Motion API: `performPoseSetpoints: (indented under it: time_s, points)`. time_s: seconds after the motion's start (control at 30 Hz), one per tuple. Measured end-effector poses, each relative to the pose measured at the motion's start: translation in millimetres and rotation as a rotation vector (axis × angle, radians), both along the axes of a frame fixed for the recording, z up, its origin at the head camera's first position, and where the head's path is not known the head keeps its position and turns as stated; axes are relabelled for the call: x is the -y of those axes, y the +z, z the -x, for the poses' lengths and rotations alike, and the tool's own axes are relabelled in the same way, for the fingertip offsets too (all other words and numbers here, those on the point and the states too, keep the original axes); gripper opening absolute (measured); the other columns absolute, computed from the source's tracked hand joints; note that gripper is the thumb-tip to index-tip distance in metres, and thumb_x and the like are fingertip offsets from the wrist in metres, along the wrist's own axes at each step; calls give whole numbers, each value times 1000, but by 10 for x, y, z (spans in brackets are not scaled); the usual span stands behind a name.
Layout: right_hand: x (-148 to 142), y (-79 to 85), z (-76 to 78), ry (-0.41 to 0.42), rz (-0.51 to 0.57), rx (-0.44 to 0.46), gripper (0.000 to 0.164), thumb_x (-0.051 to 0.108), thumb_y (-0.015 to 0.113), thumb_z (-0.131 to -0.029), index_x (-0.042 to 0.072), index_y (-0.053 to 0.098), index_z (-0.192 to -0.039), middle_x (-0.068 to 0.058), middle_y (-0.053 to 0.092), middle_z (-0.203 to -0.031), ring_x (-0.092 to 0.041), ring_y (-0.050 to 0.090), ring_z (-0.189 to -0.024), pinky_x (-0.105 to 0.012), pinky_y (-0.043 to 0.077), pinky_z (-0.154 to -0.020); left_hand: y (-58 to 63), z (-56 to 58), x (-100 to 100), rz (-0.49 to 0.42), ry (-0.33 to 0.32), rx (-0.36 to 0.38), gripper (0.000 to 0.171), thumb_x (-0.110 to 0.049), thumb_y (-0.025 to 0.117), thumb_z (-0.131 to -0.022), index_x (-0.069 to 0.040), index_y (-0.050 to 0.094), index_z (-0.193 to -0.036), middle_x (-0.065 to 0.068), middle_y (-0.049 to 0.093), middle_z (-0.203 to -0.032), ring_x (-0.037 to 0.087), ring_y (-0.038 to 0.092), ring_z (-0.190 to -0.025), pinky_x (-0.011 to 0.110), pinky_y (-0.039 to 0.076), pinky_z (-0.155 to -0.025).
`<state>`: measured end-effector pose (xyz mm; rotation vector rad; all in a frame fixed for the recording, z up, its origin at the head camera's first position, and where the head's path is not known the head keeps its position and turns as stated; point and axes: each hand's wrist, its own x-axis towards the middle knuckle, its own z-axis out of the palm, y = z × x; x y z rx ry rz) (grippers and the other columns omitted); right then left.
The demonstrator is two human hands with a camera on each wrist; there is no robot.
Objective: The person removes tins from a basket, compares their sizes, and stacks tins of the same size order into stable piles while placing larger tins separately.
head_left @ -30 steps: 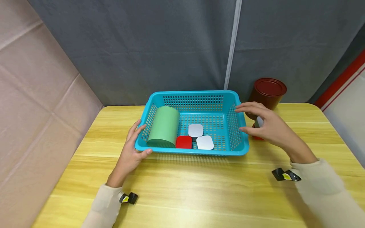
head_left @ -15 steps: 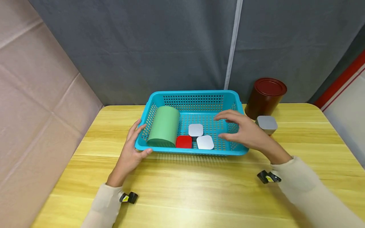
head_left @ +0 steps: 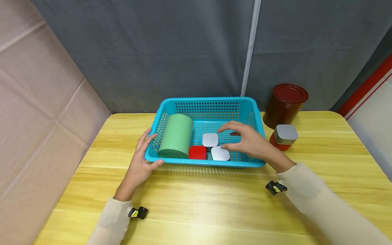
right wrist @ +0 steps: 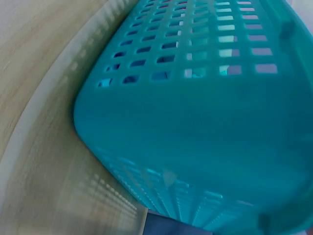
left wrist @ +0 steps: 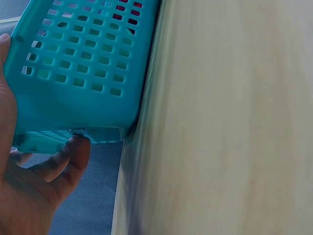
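A turquoise plastic basket (head_left: 204,162) with pierced walls stands on the table. My left hand (head_left: 142,163) holds its left front corner, fingers on the left rim and thumb at the front. The left wrist view has that hand (left wrist: 34,191) against the basket's end wall (left wrist: 73,107). Over the basket's right half hovers my right hand (head_left: 249,141), thumb and fingers apart and slightly bent, nothing between them. Just left of its fingertips are two pale square lids, the rear one (head_left: 210,140) and the front one (head_left: 218,153). A red square-topped piece (head_left: 197,152) and a light green cylinder (head_left: 176,136) lie farther left.
Right of the basket, a dark red lidded canister (head_left: 285,105) stands at the table's back edge. In front of it is a small square tin (head_left: 285,134) with a grey top above a red part. A grey curtain (head_left: 183,51) hangs behind the wooden table (head_left: 196,204).
My right hand has moved left from the basket's right rim to above the pale lids, uncovering the small grey-topped tin. The left hand and the basket have stayed put.
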<state>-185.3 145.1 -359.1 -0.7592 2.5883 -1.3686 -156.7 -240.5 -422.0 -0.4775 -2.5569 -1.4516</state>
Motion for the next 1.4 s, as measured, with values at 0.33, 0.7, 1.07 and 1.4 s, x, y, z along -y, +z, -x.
performPoseSetpoints:
  time_s: [0.33,0.7,1.07,1.4]
  points:
    - [137,-56,59,27,-37,48,40,15,78,-92,7,70,-130,-10,63,-140,-36,51,-136,-60,46,-111,-5,5,0,-11,-5,-12,88,-17,87,-81,-15,45,-158,-1,17,-175,33,21,-158,10,27,-112]
    - [178,-67,69,54,-64,102,42,18,77,-92,8,68,-132,-10,62,-143,-37,50,-137,-62,44,-112,-14,10,5,-22,-11,-24,88,-13,87,-80,-13,45,-158,0,17,-175,35,21,-158,7,28,-111]
    - [165,-125,69,86,-128,107,43,15,78,-92,6,67,-133,-15,63,-139,-43,32,-153,-62,42,-115,-24,0,0,-29,-12,1,88,-13,87,-81,-14,45,-158,6,16,-175,35,22,-157,7,29,-110]
    - [197,-136,72,120,-223,64,47,11,81,-87,4,67,-131,-16,64,-137,-48,30,-154,-63,38,-118,-5,-3,-3,-29,-13,-2,88,-12,87,-82,-13,44,-158,-1,16,-175,36,23,-157,7,30,-110]
